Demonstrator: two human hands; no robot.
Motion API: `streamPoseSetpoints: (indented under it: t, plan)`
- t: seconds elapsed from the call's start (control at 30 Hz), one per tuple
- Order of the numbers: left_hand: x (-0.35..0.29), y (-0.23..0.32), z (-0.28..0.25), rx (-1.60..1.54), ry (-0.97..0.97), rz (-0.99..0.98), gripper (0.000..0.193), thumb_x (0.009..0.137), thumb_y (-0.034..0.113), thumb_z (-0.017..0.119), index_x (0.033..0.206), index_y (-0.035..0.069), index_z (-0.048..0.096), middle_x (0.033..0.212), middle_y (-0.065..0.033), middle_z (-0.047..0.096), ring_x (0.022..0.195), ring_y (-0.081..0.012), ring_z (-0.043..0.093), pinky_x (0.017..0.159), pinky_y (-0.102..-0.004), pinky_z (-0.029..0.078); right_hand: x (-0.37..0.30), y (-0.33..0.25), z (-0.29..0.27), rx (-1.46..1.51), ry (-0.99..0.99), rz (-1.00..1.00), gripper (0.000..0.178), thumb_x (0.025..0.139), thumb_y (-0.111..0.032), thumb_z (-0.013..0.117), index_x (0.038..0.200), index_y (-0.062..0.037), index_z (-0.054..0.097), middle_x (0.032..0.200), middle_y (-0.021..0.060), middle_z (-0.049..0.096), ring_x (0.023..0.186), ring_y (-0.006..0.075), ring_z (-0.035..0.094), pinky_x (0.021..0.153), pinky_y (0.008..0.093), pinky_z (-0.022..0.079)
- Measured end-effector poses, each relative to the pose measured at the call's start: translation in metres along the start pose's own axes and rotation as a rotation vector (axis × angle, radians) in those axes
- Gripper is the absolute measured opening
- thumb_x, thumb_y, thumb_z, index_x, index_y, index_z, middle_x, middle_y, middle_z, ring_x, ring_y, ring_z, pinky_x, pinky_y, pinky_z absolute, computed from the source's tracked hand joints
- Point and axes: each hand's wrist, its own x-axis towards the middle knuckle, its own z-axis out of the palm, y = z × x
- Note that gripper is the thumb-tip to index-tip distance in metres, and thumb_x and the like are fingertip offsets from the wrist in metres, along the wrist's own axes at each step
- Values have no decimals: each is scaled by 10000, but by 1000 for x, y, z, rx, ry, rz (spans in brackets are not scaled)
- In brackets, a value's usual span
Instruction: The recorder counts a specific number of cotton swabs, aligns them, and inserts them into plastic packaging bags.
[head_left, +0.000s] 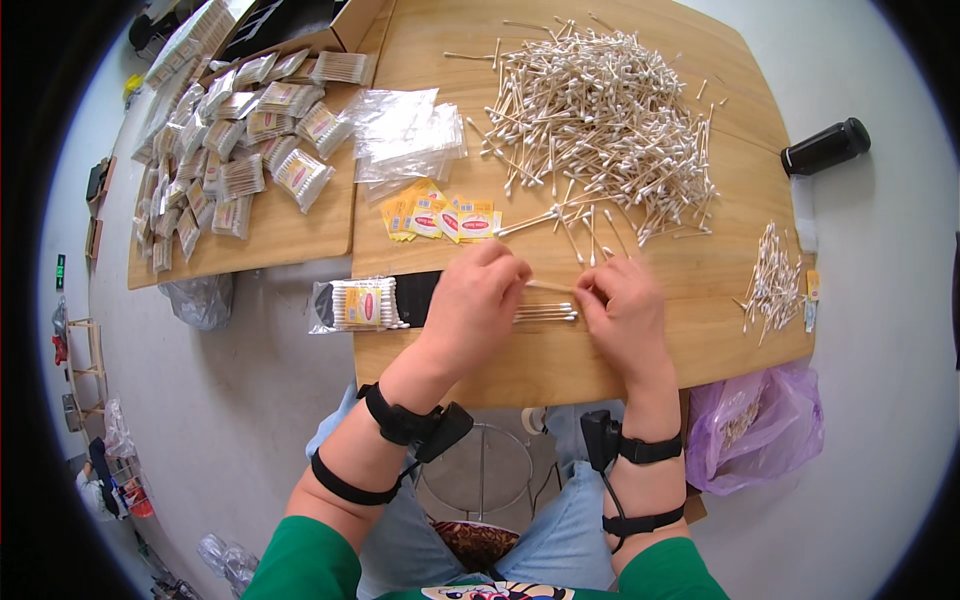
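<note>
My left hand [474, 297] is curled at the table's near side, fingers closed at one end of a single cotton swab [550, 287]. The other end of that swab meets the pinched fingertips of my right hand [622, 305]. Just below it, several cotton swabs [545, 313] lie side by side in a row, their left ends hidden by my left hand. A black strip [421, 292] runs under my left hand. On its left end rests a clear bag [322, 306] filled with swabs and a yellow card [362, 304].
A large heap of loose swabs [605, 120] covers the far table, with a smaller pile [772, 285] at right. Yellow cards [432, 214] and clear bags [405, 135] lie left of the heap. Packed swab bags [240, 175] crowd the left table. A black bottle [826, 147] stands beyond the right edge.
</note>
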Motion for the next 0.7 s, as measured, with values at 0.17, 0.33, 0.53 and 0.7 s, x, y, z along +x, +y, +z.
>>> streamPoseSetpoints:
  t: [0.17,0.33,0.53,0.7]
  plan:
    - [15,-3,5,472,301,143,257,835,60,671,1091,36,661,1070,-111,611,1030,-313,579,922,-414,454,7,-5,7,31,108,41,115,793,-107,740,840,-57,647,873,97,610,863,305,587,743,421,482]
    - [20,-12,13,482,295,95,182,841,80,676,1023,65,673,1033,-83,615,1024,-285,581,924,-409,446,17,-8,18,-99,104,69,128,806,-114,736,860,-65,631,899,109,604,889,312,582,765,428,481]
    - [17,-13,12,415,235,98,88,841,83,681,928,77,672,939,-53,609,977,-267,587,880,-403,453,12,8,12,-116,120,147,111,813,-106,726,838,-68,625,881,103,594,878,315,574,762,433,479]
    - [9,-9,8,373,163,92,77,835,74,681,911,73,672,900,-58,605,933,-274,595,837,-396,466,5,15,-1,-70,124,196,106,804,-99,728,816,-69,626,861,94,595,868,313,575,755,430,477]
